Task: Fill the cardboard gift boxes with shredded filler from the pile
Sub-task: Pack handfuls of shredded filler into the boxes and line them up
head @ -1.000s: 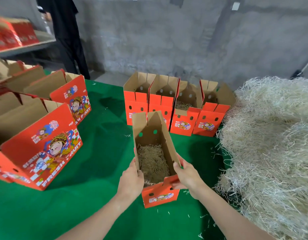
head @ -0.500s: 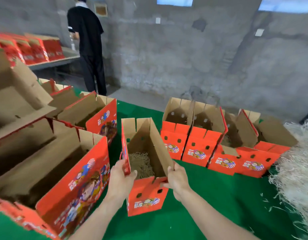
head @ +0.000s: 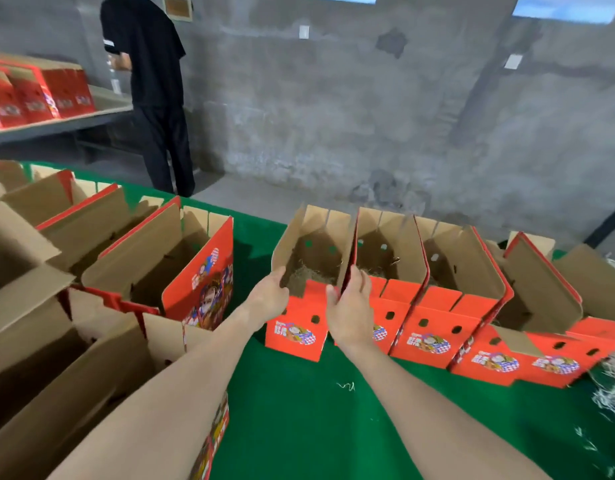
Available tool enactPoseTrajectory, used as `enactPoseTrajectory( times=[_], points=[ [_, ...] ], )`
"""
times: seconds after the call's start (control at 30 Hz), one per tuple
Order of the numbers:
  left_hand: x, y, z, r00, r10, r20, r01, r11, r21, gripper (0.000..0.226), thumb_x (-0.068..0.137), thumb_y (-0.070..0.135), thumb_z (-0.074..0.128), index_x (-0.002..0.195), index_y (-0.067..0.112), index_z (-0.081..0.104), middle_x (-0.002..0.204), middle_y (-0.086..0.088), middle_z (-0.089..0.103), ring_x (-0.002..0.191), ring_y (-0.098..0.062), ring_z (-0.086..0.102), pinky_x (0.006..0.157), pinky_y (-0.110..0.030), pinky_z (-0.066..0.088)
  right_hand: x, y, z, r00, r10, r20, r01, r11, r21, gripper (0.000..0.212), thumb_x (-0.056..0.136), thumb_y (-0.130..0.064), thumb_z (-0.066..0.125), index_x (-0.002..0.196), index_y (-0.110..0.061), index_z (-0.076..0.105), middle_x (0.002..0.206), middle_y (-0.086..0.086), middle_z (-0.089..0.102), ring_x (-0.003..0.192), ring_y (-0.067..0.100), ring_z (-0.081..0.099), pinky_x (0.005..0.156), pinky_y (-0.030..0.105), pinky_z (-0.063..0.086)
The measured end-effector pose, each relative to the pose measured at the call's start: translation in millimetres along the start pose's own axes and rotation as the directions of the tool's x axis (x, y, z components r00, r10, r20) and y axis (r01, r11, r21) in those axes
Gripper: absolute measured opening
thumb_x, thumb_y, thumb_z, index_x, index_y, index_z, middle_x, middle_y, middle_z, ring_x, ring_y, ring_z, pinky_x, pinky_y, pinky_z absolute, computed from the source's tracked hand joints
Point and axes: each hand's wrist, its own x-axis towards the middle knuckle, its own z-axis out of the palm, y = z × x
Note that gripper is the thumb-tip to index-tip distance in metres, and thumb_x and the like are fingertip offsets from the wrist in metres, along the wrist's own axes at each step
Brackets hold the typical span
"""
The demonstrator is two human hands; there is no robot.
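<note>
Box at left end of far row on counter, filler seen inside. Walls gripped by fingers of left hand and right hand. Pile at right edge.

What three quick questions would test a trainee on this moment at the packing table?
1. True or false: the small box gripped by the left hand and right hand has shredded filler inside.
2. Where does that box stand? A) at the left end of the row of small boxes; B) on the back shelf; C) on top of a large carton.
3. Fill in: the table cover is ____.
Key: 1 true; 2 A; 3 green.
</note>
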Motion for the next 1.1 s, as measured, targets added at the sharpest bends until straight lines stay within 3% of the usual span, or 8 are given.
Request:
enactPoseTrajectory(
  times=[0.17, 0.27, 0.4, 0.7, 0.83, 0.93, 1.0, 1.1],
  points=[
    [20, -22, 6, 0.999, -0.014, -0.04, 0.012, 0.999, -0.053, 0.047, 0.095, 0.002, 0.037, 0.141, 0.012, 0.035, 0.136, -0.009, 0.048, 0.112, -0.016, 0.051, 0.08, -0.014, 0.039, 8, -9, 32, 0.897, -0.187, 0.401, 0.291, 0.932, -0.218, 0.079, 0.087, 0.0, 0.051, 0.148, -0.022, 0.005, 0.155, 0.006, 0.0, 0.1, 0.032, 0.057, 0.069, 0.033, 0.044],
    [28, -26, 2, 0.999, -0.005, -0.049, -0.002, 0.988, -0.152, 0.045, 0.094, -0.002, 0.039, 0.137, 0.01, 0.041, 0.12, -0.002, 0.055, 0.088, -0.003, 0.054, 0.06, -0.003, 0.04, 32, -22, 45, 0.914, -0.191, 0.358, 0.315, 0.89, -0.329, 0.07, 0.084, 0.002, 0.054, 0.143, -0.015, 0.02, 0.142, 0.017, 0.019, 0.087, 0.036, 0.058, 0.063, 0.032, 0.037],
    [25, -27, -2, 0.999, 0.021, -0.039, -0.027, 0.984, -0.178, 0.044, 0.096, -0.002, 0.038, 0.139, 0.009, 0.039, 0.136, -0.005, 0.048, 0.115, -0.008, 0.046, 0.069, -0.002, 0.04, 61, -31, 52, 0.904, -0.14, 0.403, 0.303, 0.876, -0.376, 0.023, 0.089, -0.02, 0.058, 0.105, -0.004, 0.06, 0.109, 0.019, 0.059, 0.098, 0.038, 0.06, 0.073, 0.034, 0.044],
    [1, -27, -23, 0.976, 0.045, -0.213, -0.086, 0.979, -0.184, 0.035, 0.092, 0.004, 0.05, 0.125, 0.015, 0.056, 0.121, 0.0, 0.059, 0.103, -0.008, 0.054, 0.087, -0.018, 0.037, 105, -15, 58, 0.976, -0.018, 0.219, 0.102, 0.92, -0.379, 0.019, 0.092, -0.016, 0.054, 0.103, -0.003, 0.063, 0.106, 0.02, 0.064, 0.103, 0.038, 0.059, 0.081, 0.037, 0.047],
    [-19, -23, -33, 0.98, 0.031, -0.199, -0.066, 0.984, -0.167, 0.03, 0.092, 0.008, 0.052, 0.121, 0.013, 0.058, 0.116, -0.002, 0.061, 0.103, -0.01, 0.056, 0.084, -0.015, 0.037, 93, -22, 59, 0.951, 0.005, 0.31, 0.066, 0.974, -0.218, 0.032, 0.093, -0.024, 0.052, 0.119, -0.005, 0.056, 0.122, 0.019, 0.057, 0.112, 0.035, 0.053, 0.091, 0.035, 0.043],
    [-52, -8, -45, 0.969, 0.109, -0.221, -0.125, 0.99, -0.06, 0.03, 0.091, 0.013, 0.055, 0.121, 0.015, 0.058, 0.109, 0.003, 0.062, 0.104, -0.01, 0.057, 0.078, -0.006, 0.038, 64, -37, 40, 0.989, -0.117, 0.086, 0.113, 0.992, 0.046, 0.034, 0.091, -0.015, 0.054, 0.124, -0.008, 0.051, 0.126, 0.012, 0.054, 0.112, 0.03, 0.054, 0.093, 0.033, 0.04],
    [-85, 2, -56, 0.935, 0.234, -0.265, -0.214, 0.972, 0.101, 0.033, 0.089, 0.017, 0.058, 0.122, 0.019, 0.058, 0.115, 0.005, 0.062, 0.103, -0.007, 0.056, 0.084, -0.007, 0.04, 27, -58, 26, 0.995, -0.073, 0.062, 0.045, 0.928, 0.37, 0.022, 0.091, -0.007, 0.051, 0.112, -0.005, 0.058, 0.107, 0.011, 0.061, 0.086, 0.029, 0.065, 0.077, 0.036, 0.051],
    [-142, 16, -83, 0.796, 0.468, -0.384, -0.32, 0.864, 0.388, 0.034, 0.085, 0.021, 0.062, 0.119, 0.021, 0.06, 0.118, 0.006, 0.061, 0.109, -0.008, 0.054, 0.095, -0.018, 0.04, -47, -95, 12, 0.91, -0.12, 0.397, -0.185, 0.739, 0.647, 0.017, 0.089, 0.001, 0.044, 0.085, -0.004, 0.06, 0.066, 0.005, 0.065, 0.044, 0.018, 0.056, 0.042, 0.022, 0.043]
  ],
)
